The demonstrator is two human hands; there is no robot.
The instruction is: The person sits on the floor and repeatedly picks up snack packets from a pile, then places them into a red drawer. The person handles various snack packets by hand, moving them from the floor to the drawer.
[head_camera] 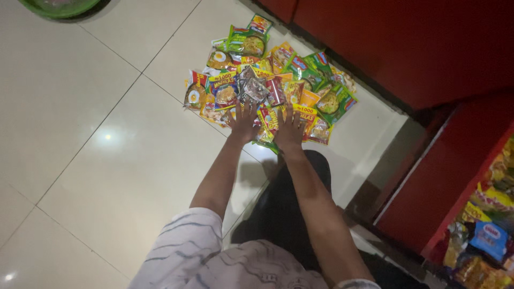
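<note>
The person crouches over a heap of noodle packets (267, 80) lying on the pale tiled floor (96, 139), close to the red cabinet (407, 48) and well apart from the green basin (59, 6) at the far corner. The left hand (243, 122) lies flat with fingers spread on the near edge of the heap, gripping nothing; the right hand (290, 128) rests likewise, palm down and fingers apart, just beside it on the yellow and red packets. Judged risks: the packets overlap loosely and look glossy, so pressure from flat palms may make them slide on the smooth tile and scatter toward the cabinet base, where a dark gap could swallow some. A silver packet (251, 88) sits crumpled on top and may slip off. Dim light makes sorting by colour unreliable. A shelf of snack packs (487, 235) stands at the right.
</note>
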